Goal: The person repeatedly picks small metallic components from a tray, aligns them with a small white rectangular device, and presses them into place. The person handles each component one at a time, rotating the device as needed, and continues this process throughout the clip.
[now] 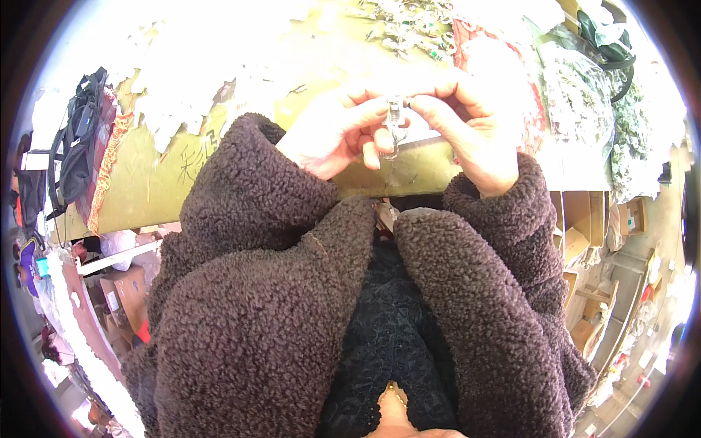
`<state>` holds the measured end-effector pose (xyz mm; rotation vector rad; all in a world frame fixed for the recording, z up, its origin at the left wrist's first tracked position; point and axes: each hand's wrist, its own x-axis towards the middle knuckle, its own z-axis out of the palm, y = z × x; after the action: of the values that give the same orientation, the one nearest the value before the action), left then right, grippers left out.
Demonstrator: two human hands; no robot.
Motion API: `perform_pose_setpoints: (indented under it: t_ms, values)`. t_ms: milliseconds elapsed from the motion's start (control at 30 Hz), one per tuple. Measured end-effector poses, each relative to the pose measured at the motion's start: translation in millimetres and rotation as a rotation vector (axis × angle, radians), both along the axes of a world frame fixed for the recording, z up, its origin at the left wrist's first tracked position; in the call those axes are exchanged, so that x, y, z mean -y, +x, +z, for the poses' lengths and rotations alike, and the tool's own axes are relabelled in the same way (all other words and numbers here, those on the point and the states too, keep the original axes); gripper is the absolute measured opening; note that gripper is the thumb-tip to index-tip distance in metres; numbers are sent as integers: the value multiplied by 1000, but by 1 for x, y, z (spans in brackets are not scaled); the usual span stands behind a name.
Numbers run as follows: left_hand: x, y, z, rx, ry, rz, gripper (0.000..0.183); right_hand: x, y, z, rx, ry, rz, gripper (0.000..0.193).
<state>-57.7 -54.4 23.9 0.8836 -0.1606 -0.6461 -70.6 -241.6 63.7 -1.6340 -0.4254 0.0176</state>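
Note:
Over the near edge of the table, my left hand (321,135) grips a small shiny, silvery or clear clip-like piece (395,128) between thumb and curled fingers. The piece stands roughly upright, and glare hides its exact kind. My right hand (483,139) is beside its top end, thumb and forefinger pinched on a small dark piece (407,104). Whether that dark piece touches the clip-like one cannot be told. Beyond my hands, a loose pile of similar small shiny pieces (412,29) with green bits lies on the yellow-green table (241,179).
Red netting (467,36) and a clear plastic bag of pale green pieces (577,102) lie to the right. Torn white scraps (171,102) and a black strapped bag (80,139) are on the left. Cardboard boxes (128,296) stand below the tabletop. Strong glare washes out the far side.

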Motion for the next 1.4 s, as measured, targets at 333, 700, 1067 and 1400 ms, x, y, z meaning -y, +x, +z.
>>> perform_pose_setpoints:
  t_ms: [333, 700, 1067, 1400]
  values:
    - [-2, 1, -4, -33, -40, -12, 36, -8, 4, -13, 248, -275, -55, 15]
    - [-4, 6, -9, -48, -123, 165, 19, -2, 6, -20, 782, -635, -133, 23]
    - [-11, 6, -7, -146, -45, 145, 24, 54, -16, -60, 453, -889, -324, 13]
    - [-9, 7, -9, -59, -83, 0, 20, 56, -9, -59, 212, -728, -293, 15]
